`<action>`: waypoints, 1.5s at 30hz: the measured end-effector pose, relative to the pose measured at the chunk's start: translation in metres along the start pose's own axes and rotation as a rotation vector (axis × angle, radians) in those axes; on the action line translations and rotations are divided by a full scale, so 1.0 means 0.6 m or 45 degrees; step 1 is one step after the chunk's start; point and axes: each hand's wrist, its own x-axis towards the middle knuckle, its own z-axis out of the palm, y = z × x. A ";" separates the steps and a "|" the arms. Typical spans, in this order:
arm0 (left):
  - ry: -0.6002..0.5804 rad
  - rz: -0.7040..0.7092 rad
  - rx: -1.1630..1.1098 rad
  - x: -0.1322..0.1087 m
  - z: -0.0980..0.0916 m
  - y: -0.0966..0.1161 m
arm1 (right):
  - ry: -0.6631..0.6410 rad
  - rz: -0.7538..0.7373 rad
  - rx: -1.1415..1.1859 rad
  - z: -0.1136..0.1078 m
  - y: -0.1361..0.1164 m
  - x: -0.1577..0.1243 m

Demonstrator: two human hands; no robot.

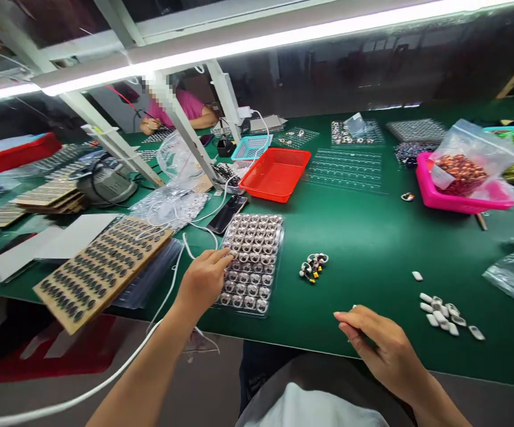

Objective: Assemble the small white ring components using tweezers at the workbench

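Observation:
My left hand reaches over the left side of a clear plastic tray filled with rows of small, round, silvery parts. Its fingers are closed together and touch the parts in the middle rows; whatever they pinch is hidden. Close to the table's front edge, my right hand holds thumb and fingertips together, with bits of a small white piece showing beside them. To its right lies a loose group of small white oval shells. Between the hands and farther back sits a little cluster of wired parts with yellow pieces.
Behind the clear tray are a dark phone and a red basket. A board of dark oval pieces lies left, with a white cable crossing nearby. At right stands a pink basket with bagged copper-coloured parts. Another person works opposite.

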 end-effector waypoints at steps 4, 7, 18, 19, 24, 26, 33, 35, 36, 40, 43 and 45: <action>0.150 0.068 -0.006 -0.016 -0.008 0.070 | 0.068 0.291 -0.115 -0.045 0.017 0.038; 0.086 0.155 -0.231 -0.024 0.020 0.166 | -0.115 0.488 -0.257 -0.050 0.031 0.105; -0.195 -0.129 -0.486 0.044 0.132 0.305 | -0.456 0.615 -0.279 -0.009 0.075 0.172; -0.212 -0.102 -0.517 0.037 0.128 0.308 | -0.462 0.622 -0.257 -0.013 0.070 0.157; -0.187 -0.024 -0.612 0.010 0.131 0.325 | -0.350 0.684 -0.104 -0.036 0.043 0.089; -0.142 -0.027 -0.606 0.011 0.143 0.327 | -0.239 0.725 0.040 -0.041 0.036 0.072; -0.053 -0.041 -0.653 0.019 0.137 0.327 | 0.096 0.870 0.616 -0.040 0.014 0.033; -0.019 -0.002 -0.849 0.014 0.117 0.327 | 0.143 0.921 0.743 -0.036 0.011 0.024; -0.023 0.021 -0.988 0.011 0.107 0.326 | 0.160 0.944 0.804 -0.033 0.011 0.019; -0.196 -0.018 -1.494 0.003 0.074 0.325 | 0.174 1.015 0.964 -0.021 0.005 -0.003; -0.280 -0.226 -1.600 -0.007 0.061 0.331 | 0.133 1.093 0.906 -0.004 -0.001 -0.023; -0.359 -0.394 -1.634 -0.014 0.060 0.330 | 0.226 1.068 0.782 0.017 0.007 -0.025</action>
